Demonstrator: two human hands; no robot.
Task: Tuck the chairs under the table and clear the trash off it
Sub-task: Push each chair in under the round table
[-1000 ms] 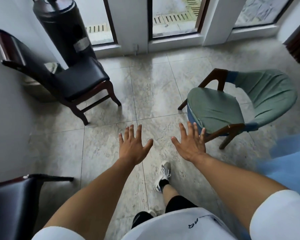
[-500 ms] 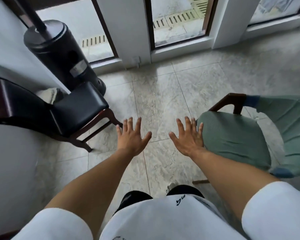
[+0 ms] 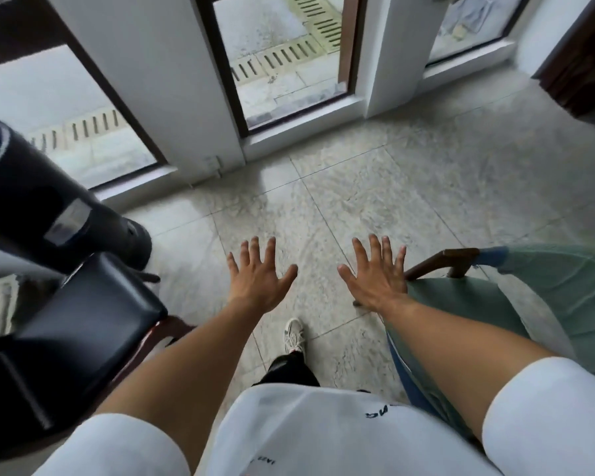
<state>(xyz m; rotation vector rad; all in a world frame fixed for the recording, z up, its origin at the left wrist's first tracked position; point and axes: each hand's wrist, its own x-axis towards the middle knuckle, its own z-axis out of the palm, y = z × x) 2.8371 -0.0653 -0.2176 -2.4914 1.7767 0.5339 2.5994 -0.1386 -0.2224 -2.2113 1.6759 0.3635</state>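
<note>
A green cushioned chair with brown wooden arms stands at my right, its seat partly under my right forearm. At my left is a black leather chair with a dark red wooden frame. My left hand hovers flat over the floor between the two chairs, fingers spread, holding nothing. Beside the green chair's front edge my right hand is likewise spread and holds nothing. No table or trash is in view.
A tall black cylindrical heater leans behind the black chair at the left. Glass doors with white frames line the far wall. Grey tiled floor stretches ahead. My white shoe is on the floor below my hands.
I have walked forward between the two chairs. Both chairs slid down and outward in view, and the glass doors came closer. Both hands stayed spread and holding nothing.
</note>
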